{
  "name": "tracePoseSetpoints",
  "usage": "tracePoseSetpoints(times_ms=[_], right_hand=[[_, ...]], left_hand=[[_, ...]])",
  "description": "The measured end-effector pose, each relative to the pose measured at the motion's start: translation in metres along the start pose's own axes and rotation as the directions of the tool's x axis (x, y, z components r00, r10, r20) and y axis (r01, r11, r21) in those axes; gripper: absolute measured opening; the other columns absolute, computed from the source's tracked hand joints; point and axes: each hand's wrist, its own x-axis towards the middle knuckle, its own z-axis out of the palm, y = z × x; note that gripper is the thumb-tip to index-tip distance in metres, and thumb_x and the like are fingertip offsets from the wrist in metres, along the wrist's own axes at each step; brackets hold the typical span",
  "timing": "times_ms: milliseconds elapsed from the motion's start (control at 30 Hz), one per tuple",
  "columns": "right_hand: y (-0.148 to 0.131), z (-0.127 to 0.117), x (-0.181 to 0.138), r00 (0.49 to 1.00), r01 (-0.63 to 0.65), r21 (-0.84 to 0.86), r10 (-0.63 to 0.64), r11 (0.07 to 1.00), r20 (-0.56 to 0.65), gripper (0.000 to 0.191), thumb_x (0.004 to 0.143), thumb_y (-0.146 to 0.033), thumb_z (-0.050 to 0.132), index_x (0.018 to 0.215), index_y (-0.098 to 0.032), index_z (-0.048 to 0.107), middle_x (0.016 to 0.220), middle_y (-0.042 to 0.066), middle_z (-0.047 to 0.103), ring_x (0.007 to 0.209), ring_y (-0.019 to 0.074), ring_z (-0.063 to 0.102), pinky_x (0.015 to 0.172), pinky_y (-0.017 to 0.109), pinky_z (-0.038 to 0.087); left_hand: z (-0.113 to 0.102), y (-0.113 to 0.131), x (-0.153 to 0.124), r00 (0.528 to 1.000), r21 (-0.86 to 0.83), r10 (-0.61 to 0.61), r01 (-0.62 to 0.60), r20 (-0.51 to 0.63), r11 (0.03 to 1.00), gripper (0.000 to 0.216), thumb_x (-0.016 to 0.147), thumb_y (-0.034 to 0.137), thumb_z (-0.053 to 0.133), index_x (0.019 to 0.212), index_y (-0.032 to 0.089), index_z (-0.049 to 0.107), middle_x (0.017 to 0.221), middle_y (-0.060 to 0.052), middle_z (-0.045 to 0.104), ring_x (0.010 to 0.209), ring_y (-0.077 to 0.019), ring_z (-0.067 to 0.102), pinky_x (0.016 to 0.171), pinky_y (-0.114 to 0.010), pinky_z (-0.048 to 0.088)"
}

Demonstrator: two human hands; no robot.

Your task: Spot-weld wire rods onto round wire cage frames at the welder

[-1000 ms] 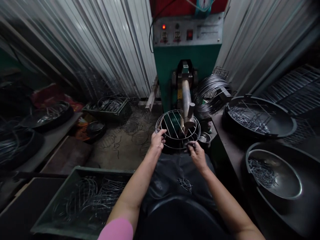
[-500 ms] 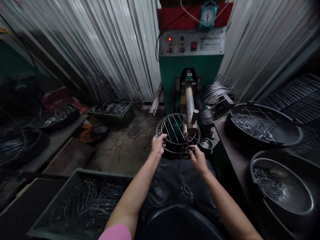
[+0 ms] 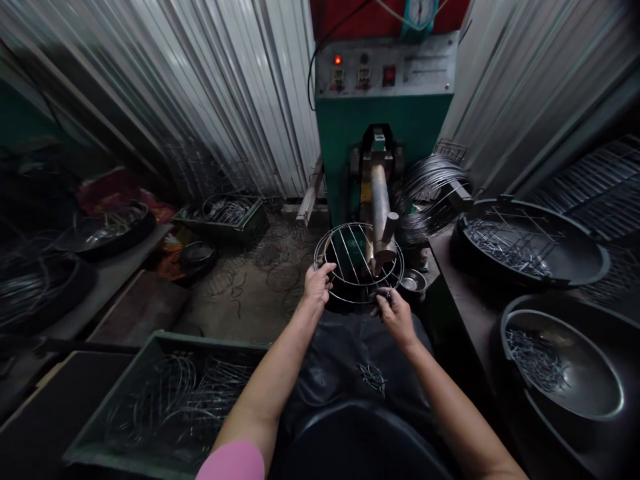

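My left hand (image 3: pixel 318 283) is closed on the left rim of a round wire rack (image 3: pixel 354 263), its thumb lying over the wire. The rack has a double ring and several straight cross wires. It sits under the metal arm of a green machine (image 3: pixel 381 200), whose pointed tip (image 3: pixel 375 267) is close to the rack's right side; contact cannot be made out. My right hand (image 3: pixel 397 312) is pinched at the rack's front right rim. Something small and dark shows at its fingertips, too unclear to name. Short bent wire pieces (image 3: pixel 371 379) lie on the black apron (image 3: pixel 330 400) over my lap.
A wire coil (image 3: pixel 430 190) hangs right of the machine arm. Two black pans (image 3: pixel 590 263) with short wires stand on the right bench. A green crate (image 3: pixel 80 433) of wire rings is at lower left. A small metal bowl (image 3: pixel 413 280) sits beside the machine.
The view has tipped slightly downward, so the machine appears higher. My right fingers have shifted a little against the rim. The rack remains under the arm in my left hand.
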Motion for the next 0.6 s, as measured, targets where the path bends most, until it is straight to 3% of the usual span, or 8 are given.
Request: tracePoseSetpoints(times_ms=[367,600], right_hand=[[-0.003,-0.003,0.004,0.999,0.038,0.059,-0.038,0.998,0.008,0.021,0.082,-0.038,0.049,0.089,-0.019,0.052,0.08,0.005,0.067,0.049,0.0121,0.06,0.048,0.024,0.047],[-0.001,-0.004,0.013,0.999,0.028,0.08,-0.03,0.996,0.03,0.019,0.082,-0.038,0.049,0.088,-0.02,0.051,0.083,0.005,0.068,0.05,0.0137,0.06,0.051,0.027,0.049]], left_hand=[[0.0,-0.003,0.005,0.999,0.026,-0.025,0.026,-0.023,0.999,0.039,0.044,0.025,0.073,0.065,0.018,0.042,0.047,0.012,0.033,0.037,-0.0015,0.026,0.036,-0.016,0.016],[0.006,0.0,0.007,0.996,0.032,-0.069,0.071,-0.06,0.997,0.036,0.045,0.024,0.073,0.061,0.018,0.042,0.045,0.011,0.032,0.036,-0.0015,0.025,0.034,-0.016,0.015]])
